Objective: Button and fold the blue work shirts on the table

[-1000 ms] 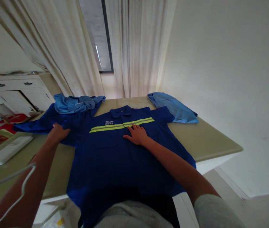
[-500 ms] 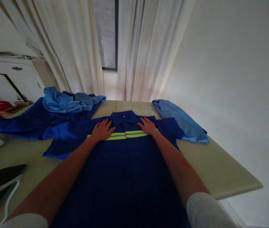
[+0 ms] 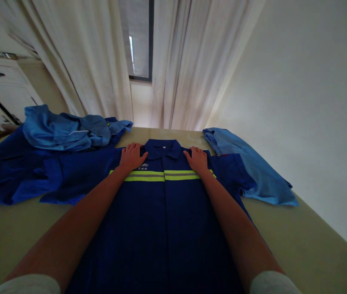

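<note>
A dark blue short-sleeved work shirt (image 3: 149, 216) lies spread front side up, collar away from me. A yellow-green and grey reflective band (image 3: 149, 176) crosses its chest, and a small white print shows above the band. My left hand (image 3: 131, 157) is at the shoulder left of the collar, fingers bent over the edge, thumb on the front. At the opposite shoulder, my right hand (image 3: 197, 159) holds the cloth in the same way. The fingertips of both hands are hidden. Both forearms reach across the shirt.
Light blue garments (image 3: 60, 130) are heaped at the left on more dark blue clothing (image 3: 8, 175). Another light blue garment (image 3: 253, 167) lies at the right by the wall. The tabletop (image 3: 301, 232) is pale. Curtains (image 3: 100, 61) and a white cabinet (image 3: 11, 81) stand beyond.
Both hands have moved up from the chest to the shoulders, and their spread fingers have drawn together and bent. The view has shifted forward; the dark flat object and white cable at left are gone from sight.
</note>
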Demonstrator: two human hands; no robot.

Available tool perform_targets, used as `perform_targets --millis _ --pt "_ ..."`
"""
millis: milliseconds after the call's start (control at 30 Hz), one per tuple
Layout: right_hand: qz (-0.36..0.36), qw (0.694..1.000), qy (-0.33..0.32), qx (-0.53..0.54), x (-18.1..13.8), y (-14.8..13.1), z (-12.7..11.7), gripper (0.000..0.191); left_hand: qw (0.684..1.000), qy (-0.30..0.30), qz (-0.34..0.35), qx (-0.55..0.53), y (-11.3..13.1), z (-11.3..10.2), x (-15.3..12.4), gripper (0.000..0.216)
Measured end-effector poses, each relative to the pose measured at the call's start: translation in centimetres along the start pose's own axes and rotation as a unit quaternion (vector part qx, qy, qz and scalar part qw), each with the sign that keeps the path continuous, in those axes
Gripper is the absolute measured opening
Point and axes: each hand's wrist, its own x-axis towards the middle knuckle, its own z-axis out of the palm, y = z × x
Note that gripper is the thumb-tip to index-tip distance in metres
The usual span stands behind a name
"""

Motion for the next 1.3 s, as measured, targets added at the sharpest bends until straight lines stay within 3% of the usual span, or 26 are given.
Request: perform_targets --millis 100,233,567,767,1000,1167,1300 --pt "0.002 1.000 -0.023 0.015 1.0 0.7 0.8 0.073 1.000 0.000 -0.023 -0.007 -0.2 0.9 0.9 0.060" --pt "0.002 1.000 -0.008 -0.005 1.2 0.8 1.1 0.069 0.998 0.000 -0.059 -0.013 -0.3 1.2 1.2 0.052" --pt "0.024 0.998 0.048 -0.023 1.2 1.4 0.2 0.027 0.993 0.020 -0.106 -0.047 -1.0 1.2 1.4 0.043" --pt "0.045 0.998 0.033 -0.017 1.4 3.1 0.0 0.043 0.995 0.023 -0.096 -0.011 -1.9 0.2 1.3 0.038" --pt "0.060 0.997 0.016 -0.033 1.7 3.7 0.2 0.040 0.995 0.000 -0.098 -0.021 -3.4 -0.1 1.7 0.038" --pt "0.155 0.984 0.077 -0.038 1.3 3.4 0.0 0.033 0.995 0.003 -0.095 -0.033 -3.5 0.0 1.8 0.034" --pt "0.167 0.980 0.090 0.053 1.4 4.2 0.1 0.032 0.992 0.035 -0.091 -0.079 -3.5 -0.3 1.7 0.030"
